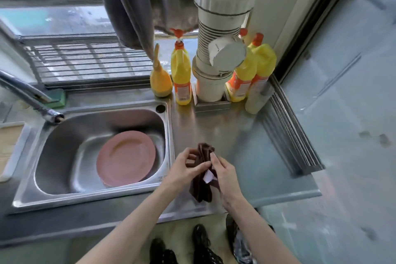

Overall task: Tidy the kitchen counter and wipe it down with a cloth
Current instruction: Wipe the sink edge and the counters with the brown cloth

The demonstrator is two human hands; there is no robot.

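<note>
The cloth (203, 174) hangs between both hands above the surface (246, 146), bunched. The left hand (184, 170) and the right hand (225, 174) pinch it with curled fingers (200, 166). I judge the wiping has not started; next the cloth should be spread and pressed down. Left of the fingers, the sink (64, 195) holds a plate (126, 157). Beyond them stand bottles (181, 75).

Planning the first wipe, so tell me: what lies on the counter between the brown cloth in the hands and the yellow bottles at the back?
Nothing: in the head view the steel counter is bare between the brown cloth and the yellow bottles.
</note>
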